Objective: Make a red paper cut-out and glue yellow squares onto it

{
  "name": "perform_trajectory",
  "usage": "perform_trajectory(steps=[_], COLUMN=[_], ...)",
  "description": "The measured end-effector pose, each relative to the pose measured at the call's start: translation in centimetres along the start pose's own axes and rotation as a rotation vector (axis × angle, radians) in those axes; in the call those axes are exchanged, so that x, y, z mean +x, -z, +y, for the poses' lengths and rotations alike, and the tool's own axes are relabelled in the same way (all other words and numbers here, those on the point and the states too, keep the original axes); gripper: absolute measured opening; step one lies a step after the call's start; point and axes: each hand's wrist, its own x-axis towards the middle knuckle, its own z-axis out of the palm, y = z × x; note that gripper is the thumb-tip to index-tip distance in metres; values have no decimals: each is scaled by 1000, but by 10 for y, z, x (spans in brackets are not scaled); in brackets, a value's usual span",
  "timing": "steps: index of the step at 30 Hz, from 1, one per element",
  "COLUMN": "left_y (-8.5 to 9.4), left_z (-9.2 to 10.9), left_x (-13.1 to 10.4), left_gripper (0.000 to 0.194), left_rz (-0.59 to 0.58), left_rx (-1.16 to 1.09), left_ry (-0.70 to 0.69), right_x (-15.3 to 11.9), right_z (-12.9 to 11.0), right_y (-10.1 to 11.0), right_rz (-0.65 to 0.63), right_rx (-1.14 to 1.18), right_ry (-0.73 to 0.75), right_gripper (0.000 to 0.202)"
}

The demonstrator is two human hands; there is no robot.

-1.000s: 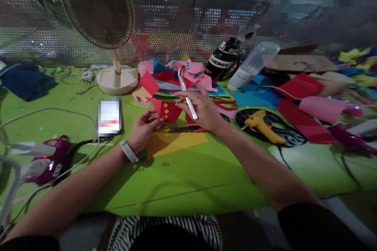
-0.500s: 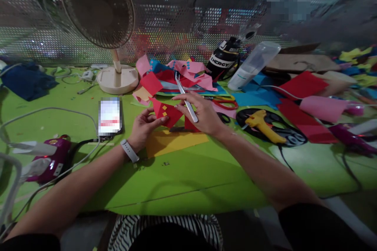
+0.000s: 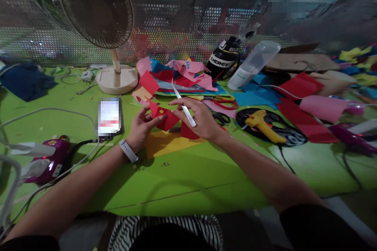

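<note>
My left hand [image 3: 141, 127] pinches a piece of red paper [image 3: 169, 120] between thumb and fingers. A small yellow square [image 3: 161, 111] shows on that paper, just above my thumb. Metal tweezers [image 3: 186, 110] lie across my right hand [image 3: 198, 119], their tips pointing up and away. The fingertips of this hand also touch the right side of the red paper. Under both hands a sheet of yellow paper [image 3: 165, 145] rests on the green table [image 3: 188, 196]. Another red piece [image 3: 188, 131] is partly hidden below my right hand.
Behind lie heaped paper scraps [image 3: 191, 68] and orange-handled scissors [image 3: 226, 103]. A yellow glue gun [image 3: 262, 123] is at the right, near a black bottle [image 3: 222, 59]. A fan [image 3: 116, 78], phone [image 3: 108, 117] and purple power adapter [image 3: 51, 159] stand left, with loose cables.
The red paper has tilted and moved slightly left and down. Of two yellow squares seen before, only one shows clearly now. My right hand and the tweezers have shifted slightly.
</note>
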Motion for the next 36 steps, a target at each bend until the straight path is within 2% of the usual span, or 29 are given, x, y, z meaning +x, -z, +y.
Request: perform_trajectory(steps=[7,10,14,17,21,27,30,33,36], left_y=[-4,-4,-6,-7,-5,-8,-7,-5,-4], left_z=[2,2,0,-4,-7,-3,-4,-6,-7], left_x=[2,-1,-8,-13,-12,-11,-11,-7,-3], left_gripper=[56,54,43,33,31,42,38,33,38], left_rz=[-21,-41,-170,-246,-198,-183,-68,48,115], left_rx=[-48,-81,33,106,123,131,106,64,-39], left_ry=[-13,55,211,247,214,119,123,134,82], right_x=[0,0,2,4,3,1,5,9,11], right_z=[1,6,5,0,-5,-10,-8,15,53], right_y=[1,2,-1,-6,-14,-21,-10,12,30], right_rz=[14,40,113,163,177,132,148,188,-100], right_rx=[85,173,248,277,270,206,85,-131,-289], right_ry=[-59,-103,-152,-168,-105,12,105,215,218], right_gripper=[22,25,27,26,24,22,23,24,27])
